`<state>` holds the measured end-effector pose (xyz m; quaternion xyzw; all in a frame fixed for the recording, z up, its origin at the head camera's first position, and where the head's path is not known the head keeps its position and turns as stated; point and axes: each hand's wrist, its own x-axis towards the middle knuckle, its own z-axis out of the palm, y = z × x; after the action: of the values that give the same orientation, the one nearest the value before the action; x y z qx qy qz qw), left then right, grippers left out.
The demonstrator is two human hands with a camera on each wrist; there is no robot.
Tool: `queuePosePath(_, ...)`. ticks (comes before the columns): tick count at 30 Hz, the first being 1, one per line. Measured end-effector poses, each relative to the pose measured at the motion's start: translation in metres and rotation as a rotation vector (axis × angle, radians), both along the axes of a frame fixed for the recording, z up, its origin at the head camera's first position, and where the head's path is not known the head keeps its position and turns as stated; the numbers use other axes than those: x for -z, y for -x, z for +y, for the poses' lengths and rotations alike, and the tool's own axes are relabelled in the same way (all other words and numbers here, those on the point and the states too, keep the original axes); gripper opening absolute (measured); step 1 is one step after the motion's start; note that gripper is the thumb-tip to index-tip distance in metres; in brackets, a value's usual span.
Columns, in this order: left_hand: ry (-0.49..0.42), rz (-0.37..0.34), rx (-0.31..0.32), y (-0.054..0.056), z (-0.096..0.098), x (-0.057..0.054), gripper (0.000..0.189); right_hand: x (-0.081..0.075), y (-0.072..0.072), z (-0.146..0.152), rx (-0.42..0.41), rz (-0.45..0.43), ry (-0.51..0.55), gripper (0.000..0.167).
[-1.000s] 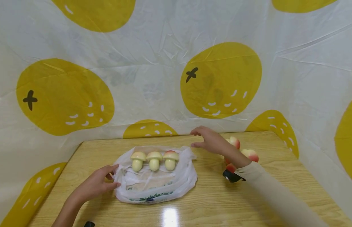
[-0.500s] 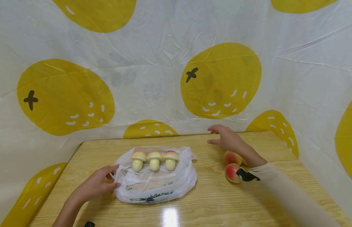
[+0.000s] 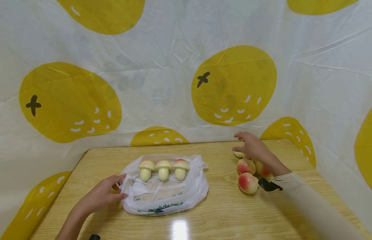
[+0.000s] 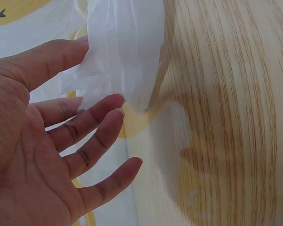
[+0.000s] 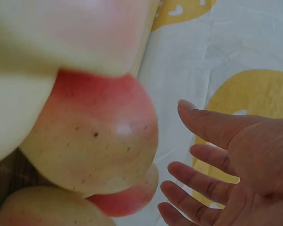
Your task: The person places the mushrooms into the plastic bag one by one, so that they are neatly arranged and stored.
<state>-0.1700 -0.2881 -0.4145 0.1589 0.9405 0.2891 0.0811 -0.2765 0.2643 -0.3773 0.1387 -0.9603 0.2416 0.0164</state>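
The right grip (image 3: 253, 146), a bare hand right of centre, is spread and has hold of nothing; in the right wrist view a gap parts its fingertips from the nearest speckled round piece. The left grip (image 3: 98, 193), at lower left, is loosely parted, its thumb and some fingertips resting against the left edge of a white plastic bag (image 3: 201, 186); the left wrist view shows the other fingers bent a little and free of it.

Below and behind the right hand, red-and-cream round pieces (image 3: 248, 183) lie bunched at right of the frame, partly hidden by the hand and forearm, so their number cannot be told. The bag spreads just below the centre, a green leafy print along its near side and a light-brown layer (image 3: 158, 196) showing inside. Three mushroom-shaped pieces (image 3: 163, 170) sit in a row in its upper part, caps upward, the right-hand cap tinged red.

A pale sleeve (image 3: 309, 203) runs to the lower right corner. All this is on a wood-grained desk (image 3: 228, 213), and a white sheet (image 3: 158, 76) with yellow fruit prints hangs across the upper frame.
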Motion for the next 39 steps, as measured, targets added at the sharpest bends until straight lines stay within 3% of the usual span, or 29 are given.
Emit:
queuePosePath(15,-0.003,-0.017,-0.005,0.000,-0.007,0.006,0.079,0.009,0.004,0.027,0.076,-0.029,-0.066,0.064)
queuePosePath(24,-0.004,-0.010,0.010,-0.001,-0.008,0.007,0.080,0.016,0.005,0.034,0.106,-0.075,-0.043,0.072)
queuePosePath(31,0.009,-0.019,-0.004,0.001,-0.008,0.008,0.080,0.015,0.004,0.033,0.092,-0.080,-0.043,0.054)
queuePosePath(39,0.005,-0.024,0.001,0.002,-0.007,0.007,0.081,0.014,0.002,0.030,0.041,-0.088,-0.044,0.048)
